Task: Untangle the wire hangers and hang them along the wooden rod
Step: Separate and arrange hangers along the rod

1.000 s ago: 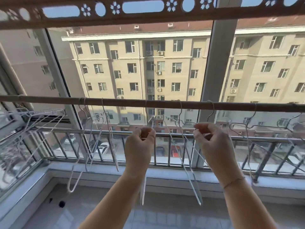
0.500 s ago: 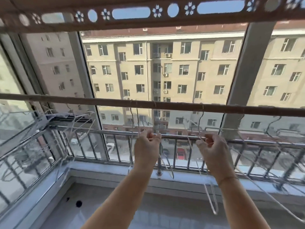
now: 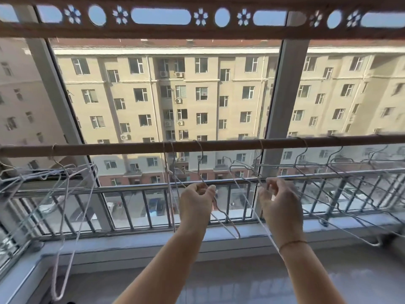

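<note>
mid-untangle, i'd say: the left hand (image 3: 196, 204) and right hand (image 3: 280, 202) each pinch wires of the snarled hangers (image 3: 232, 227) hooked on the rod (image 3: 131, 147) at their twelve o'clock (more bunched at nine), and next comes easing them apart sideways.

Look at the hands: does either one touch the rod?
No, the left hand and right hand both pinch hangers below the rod.
</note>
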{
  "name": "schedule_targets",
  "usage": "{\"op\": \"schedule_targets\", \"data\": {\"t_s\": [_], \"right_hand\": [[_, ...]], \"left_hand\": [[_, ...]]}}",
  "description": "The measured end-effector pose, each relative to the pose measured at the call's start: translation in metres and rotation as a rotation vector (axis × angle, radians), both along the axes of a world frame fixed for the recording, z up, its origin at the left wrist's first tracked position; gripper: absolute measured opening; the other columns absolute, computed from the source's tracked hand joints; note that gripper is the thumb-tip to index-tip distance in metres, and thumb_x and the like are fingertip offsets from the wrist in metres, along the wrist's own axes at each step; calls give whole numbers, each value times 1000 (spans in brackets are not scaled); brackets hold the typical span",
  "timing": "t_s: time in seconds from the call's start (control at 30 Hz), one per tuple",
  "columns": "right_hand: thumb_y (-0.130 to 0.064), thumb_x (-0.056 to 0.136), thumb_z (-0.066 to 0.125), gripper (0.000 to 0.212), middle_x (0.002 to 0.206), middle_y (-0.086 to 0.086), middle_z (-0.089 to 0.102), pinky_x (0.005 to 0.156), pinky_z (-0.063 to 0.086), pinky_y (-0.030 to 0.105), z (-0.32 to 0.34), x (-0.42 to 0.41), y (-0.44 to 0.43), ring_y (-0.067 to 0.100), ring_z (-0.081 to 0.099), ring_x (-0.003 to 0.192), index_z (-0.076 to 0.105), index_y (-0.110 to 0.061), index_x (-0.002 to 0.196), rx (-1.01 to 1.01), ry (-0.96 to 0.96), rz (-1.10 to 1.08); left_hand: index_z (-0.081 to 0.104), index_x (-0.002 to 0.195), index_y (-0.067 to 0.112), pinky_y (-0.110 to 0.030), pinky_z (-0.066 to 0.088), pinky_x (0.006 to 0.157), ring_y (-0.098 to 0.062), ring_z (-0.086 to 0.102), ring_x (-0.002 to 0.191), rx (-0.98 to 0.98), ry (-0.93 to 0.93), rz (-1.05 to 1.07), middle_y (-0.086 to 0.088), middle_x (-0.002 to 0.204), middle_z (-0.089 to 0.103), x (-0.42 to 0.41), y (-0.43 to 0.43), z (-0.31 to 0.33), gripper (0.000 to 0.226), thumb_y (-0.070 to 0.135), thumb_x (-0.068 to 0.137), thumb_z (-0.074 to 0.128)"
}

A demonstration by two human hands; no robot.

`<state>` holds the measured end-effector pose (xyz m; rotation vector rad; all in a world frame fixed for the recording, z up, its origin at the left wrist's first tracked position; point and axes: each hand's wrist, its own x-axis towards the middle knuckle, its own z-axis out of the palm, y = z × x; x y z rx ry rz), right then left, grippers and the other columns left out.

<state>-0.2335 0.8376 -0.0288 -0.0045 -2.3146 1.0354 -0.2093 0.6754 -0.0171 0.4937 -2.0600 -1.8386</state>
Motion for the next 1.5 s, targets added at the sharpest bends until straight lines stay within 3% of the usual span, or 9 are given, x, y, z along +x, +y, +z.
{"op": "schedule_targets", "data": {"t_s": [0.17,0.27,0.37,0.53,0.7,0.93,1.17,1.27,1.5], "right_hand": [[-24,86,61,22,96,-4,61,79,49,25,18,16,-44,10,57,86,61,-16,107,-17,23,328],[-32,87,59,27,96,-4,62,83,51,31,13,7,-66,12,58,90,59,-17,110,28,-134,436],[-36,88,57,27,89,-6,65,82,53,35,9,0,-76,13,61,85,62,-18,106,2,-256,494],[-34,87,59,19,74,-12,62,73,52,28,2,-9,-83,6,57,71,66,-19,96,-22,-304,512],[-35,87,59,19,73,-12,60,60,42,16,-3,-15,-93,2,55,68,65,-19,96,-73,-321,552],[-33,86,62,19,72,-9,61,66,50,26,-4,-17,-111,4,54,66,65,-16,94,-136,-340,626],[-31,84,64,19,76,-4,67,63,49,20,-8,-22,-124,7,61,69,67,-14,93,-209,-357,636],[-27,84,64,16,76,2,71,71,58,31,-10,-21,-131,15,68,71,67,-13,90,-315,-394,666],[-9,88,56,9,62,2,63,47,41,17,-6,-16,-122,8,53,49,65,-9,89,-533,-369,690]], "left_hand": [[60,111,16,-15,47,69,-6,62,79,-444,222,111,5,95,66,27,-10,8,27,26,87,63],[60,110,15,-29,49,81,-16,58,91,-557,306,317,2,104,57,30,-30,2,27,22,84,66],[55,114,11,-37,49,89,-21,56,100,-394,176,375,-2,106,54,27,-51,-7,37,26,82,68],[57,104,8,-24,46,68,-11,56,75,135,-17,178,-2,86,61,21,-65,-10,31,27,82,68],[59,103,13,-16,43,70,-9,55,76,-372,253,441,2,91,59,28,-61,3,27,28,83,67],[60,119,10,-24,50,77,-11,60,85,-475,144,317,1,96,67,23,-57,9,34,27,89,59],[53,129,7,-32,46,97,-23,59,114,-418,-7,227,-10,123,63,18,-61,7,37,22,96,48],[59,121,9,-41,52,92,-23,64,100,-299,-21,196,-10,111,68,17,-63,3,30,19,95,49],[61,79,27,-33,60,66,-15,69,65,-126,51,129,-5,77,72,20,-59,7,22,8,91,56]]}}
